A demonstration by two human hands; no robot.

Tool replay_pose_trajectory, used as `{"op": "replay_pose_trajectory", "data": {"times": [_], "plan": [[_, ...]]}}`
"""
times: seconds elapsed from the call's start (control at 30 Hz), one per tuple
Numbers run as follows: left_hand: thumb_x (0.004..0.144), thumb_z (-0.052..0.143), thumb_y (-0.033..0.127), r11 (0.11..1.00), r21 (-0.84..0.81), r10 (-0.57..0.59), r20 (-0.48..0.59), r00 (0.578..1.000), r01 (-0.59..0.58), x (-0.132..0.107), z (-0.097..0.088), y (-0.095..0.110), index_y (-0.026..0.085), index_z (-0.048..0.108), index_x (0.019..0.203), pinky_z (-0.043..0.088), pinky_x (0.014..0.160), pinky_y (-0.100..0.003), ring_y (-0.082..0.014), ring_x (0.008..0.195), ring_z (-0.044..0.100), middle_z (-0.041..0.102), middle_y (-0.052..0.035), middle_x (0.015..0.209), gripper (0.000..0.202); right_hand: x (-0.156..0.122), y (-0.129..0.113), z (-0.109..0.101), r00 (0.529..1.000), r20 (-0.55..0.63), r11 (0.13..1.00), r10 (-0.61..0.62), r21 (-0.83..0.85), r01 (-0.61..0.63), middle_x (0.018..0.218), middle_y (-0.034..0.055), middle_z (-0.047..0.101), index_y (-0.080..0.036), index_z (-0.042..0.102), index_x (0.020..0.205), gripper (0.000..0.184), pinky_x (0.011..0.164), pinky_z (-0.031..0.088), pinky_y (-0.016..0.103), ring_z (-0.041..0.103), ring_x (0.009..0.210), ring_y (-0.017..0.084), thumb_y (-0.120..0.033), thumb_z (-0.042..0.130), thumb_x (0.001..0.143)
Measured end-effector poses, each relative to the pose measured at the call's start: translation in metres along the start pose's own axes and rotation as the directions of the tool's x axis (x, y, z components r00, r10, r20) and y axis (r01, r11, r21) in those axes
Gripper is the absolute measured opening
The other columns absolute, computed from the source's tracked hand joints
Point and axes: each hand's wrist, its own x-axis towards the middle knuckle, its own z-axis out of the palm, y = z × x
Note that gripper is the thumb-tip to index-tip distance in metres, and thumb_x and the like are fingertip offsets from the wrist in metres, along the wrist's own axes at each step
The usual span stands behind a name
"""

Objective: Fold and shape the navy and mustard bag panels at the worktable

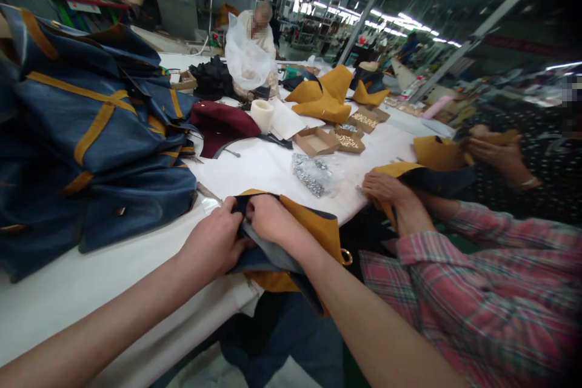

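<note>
A mustard-yellow and dark blue bag piece (pixel 313 218) lies at the near edge of the table, partly over my lap. My left hand (pixel 216 236) grips its left edge, fingers folded over the dark side. Inside its opening, my right hand (pixel 273 218) is closed with the fingertips bent down; whether a small part sits in them is hidden. A gold-coloured metal ring (pixel 347 256) sticks out on the piece's right side. Grey lining shows beneath my right wrist.
Blue bags with yellow straps (pixel 100 127) are heaped at left. Cardboard trays (pixel 317 141) and a bag of small metal parts (pixel 311 174) stand beyond my hands. A co-worker's plaid sleeve (pixel 454 273) is close at right. White sheeting (pixel 254 163) covers the table.
</note>
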Motion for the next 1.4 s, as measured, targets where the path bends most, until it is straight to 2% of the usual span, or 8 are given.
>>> {"op": "replay_pose_trajectory", "data": {"times": [0.2, 0.47, 0.73, 0.83, 0.93, 1.0, 1.2, 1.4], "plan": [[0.102, 0.079, 0.048, 0.985, 0.169, 0.047, -0.147, 0.988, -0.022, -0.011, -0.01, -0.005, 0.026, 0.076, 0.108, 0.061, 0.076, -0.046, -0.0376, 0.118, 0.065, 0.067, -0.0131, 0.14, 0.023, -0.02, 0.027, 0.012, 0.998, -0.052, 0.965, 0.048, 0.261, -0.033, 0.119, 0.0055, 0.084, -0.021, 0.08, 0.104, 0.01, 0.117, 0.048, 0.041, 0.072, 0.122, 0.027, -0.023, 0.072, 0.101], [0.105, 0.067, 0.031, 0.984, 0.177, -0.016, -0.092, 0.996, 0.032, -0.008, -0.013, 0.003, 0.027, 0.071, 0.123, 0.055, 0.072, -0.045, -0.0362, 0.11, 0.066, 0.066, -0.0125, 0.139, 0.018, -0.019, 0.031, -0.008, 0.99, 0.1, 0.932, -0.104, 0.358, 0.062, 0.104, 0.0022, 0.08, -0.02, 0.076, 0.098, 0.007, 0.1, 0.048, 0.036, 0.07, 0.104, 0.023, -0.023, 0.07, 0.099], [0.093, 0.065, 0.012, 0.928, 0.336, 0.183, -0.037, 0.982, -0.16, 0.008, -0.037, 0.004, 0.022, 0.084, 0.097, 0.033, 0.126, -0.078, -0.0471, 0.147, 0.049, 0.066, -0.0201, 0.138, 0.022, -0.025, 0.026, -0.023, 0.995, 0.087, 0.913, -0.037, 0.407, -0.002, 0.1, 0.0024, 0.078, -0.019, 0.076, 0.1, 0.01, 0.088, 0.047, 0.034, 0.065, 0.094, 0.022, -0.024, 0.067, 0.101], [0.091, 0.07, 0.021, 0.93, 0.337, 0.169, -0.039, 0.985, -0.146, 0.017, -0.042, 0.003, 0.024, 0.086, 0.1, 0.028, 0.127, -0.087, -0.0531, 0.156, 0.043, 0.065, -0.02, 0.141, 0.019, -0.026, 0.028, -0.015, 0.993, 0.088, 0.91, -0.074, 0.414, 0.032, 0.099, 0.0014, 0.077, -0.02, 0.076, 0.096, 0.006, 0.088, 0.047, 0.033, 0.065, 0.094, 0.021, -0.019, 0.07, 0.098], [0.096, 0.069, 0.027, 0.944, 0.322, 0.064, 0.021, 0.998, -0.067, 0.024, -0.041, 0.005, 0.021, 0.085, 0.098, 0.059, 0.096, -0.069, -0.0456, 0.119, 0.067, 0.065, -0.0192, 0.126, 0.016, -0.032, 0.027, -0.01, 0.992, 0.063, 0.936, -0.106, 0.342, 0.079, 0.093, 0.0002, 0.076, -0.021, 0.075, 0.093, 0.01, 0.086, 0.046, 0.032, 0.066, 0.091, 0.02, -0.015, 0.069, 0.098], [0.095, 0.068, 0.02, 0.945, 0.322, 0.039, 0.052, 0.998, -0.053, 0.027, -0.035, 0.006, 0.021, 0.084, 0.102, 0.061, 0.08, -0.055, -0.0395, 0.105, 0.068, 0.063, -0.0171, 0.12, 0.017, -0.036, 0.028, -0.009, 0.989, 0.053, 0.938, -0.139, 0.326, 0.114, 0.094, 0.0002, 0.077, -0.022, 0.075, 0.095, 0.011, 0.086, 0.046, 0.032, 0.067, 0.091, 0.02, -0.015, 0.067, 0.1], [0.095, 0.061, 0.011, 0.962, 0.265, 0.06, 0.038, 0.997, -0.068, 0.026, -0.015, -0.001, 0.034, 0.074, 0.142, 0.059, 0.083, -0.051, -0.0408, 0.121, 0.062, 0.061, -0.0161, 0.13, 0.054, -0.032, 0.037, -0.011, 0.982, 0.065, 0.902, -0.179, 0.409, 0.138, 0.099, 0.0001, 0.075, -0.021, 0.073, 0.101, 0.007, 0.091, 0.047, 0.031, 0.065, 0.095, 0.019, -0.02, 0.066, 0.103], [0.11, 0.058, 0.033, 0.973, 0.232, 0.028, -0.044, 0.999, -0.017, 0.028, -0.018, -0.004, 0.027, 0.085, 0.113, 0.056, 0.075, -0.045, -0.0368, 0.111, 0.061, 0.06, -0.0151, 0.118, 0.028, -0.029, 0.037, -0.018, 0.978, 0.103, 0.882, -0.183, 0.457, 0.117, 0.101, 0.0004, 0.075, -0.02, 0.071, 0.102, 0.01, 0.086, 0.047, 0.03, 0.062, 0.09, 0.018, -0.026, 0.064, 0.104]]}}
